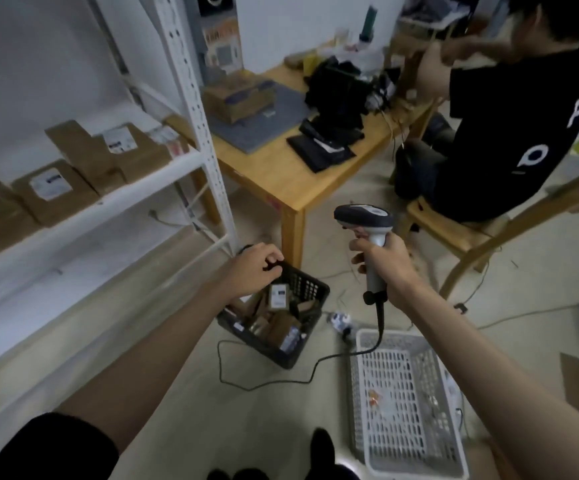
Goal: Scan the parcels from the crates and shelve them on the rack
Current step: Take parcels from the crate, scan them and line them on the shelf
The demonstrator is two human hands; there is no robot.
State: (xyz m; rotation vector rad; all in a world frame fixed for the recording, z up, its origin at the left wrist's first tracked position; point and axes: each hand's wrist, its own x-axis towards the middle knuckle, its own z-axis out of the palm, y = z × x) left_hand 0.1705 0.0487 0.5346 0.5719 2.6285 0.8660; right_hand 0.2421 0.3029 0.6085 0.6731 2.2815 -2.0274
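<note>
Head view looks down on a black crate (310,296) in the lower middle of the frame, filled with small brown parcels (278,296), one lying on top with its white label up. Just above its far rim hovers the left hand (255,270), fingers curled and holding nothing that I can make out; whether it touches the rim is unclear. To the right of centre the right hand (383,259) is wrapped around the handle of a barcode scanner (364,220), head pointing left and away, its black cable (281,375) trailing down across the floor. Lower right stands a white crate (402,407) holding hardly anything, only some small scraps on its bottom. Along the left side runs the white rack (191,98), with several labelled cardboard parcels already on its shelf (118,199). Beyond, in the upper middle, is a wooden table (281,178) with dark clothing and a box on it, and a seated person in a black shirt (509,133) at upper right.

The step in hand looks like picking the next parcel out of the black crate. That calls for the left hand to drop in, grip a parcel and turn its label toward the scanner for a read before it goes to the shelf
</note>
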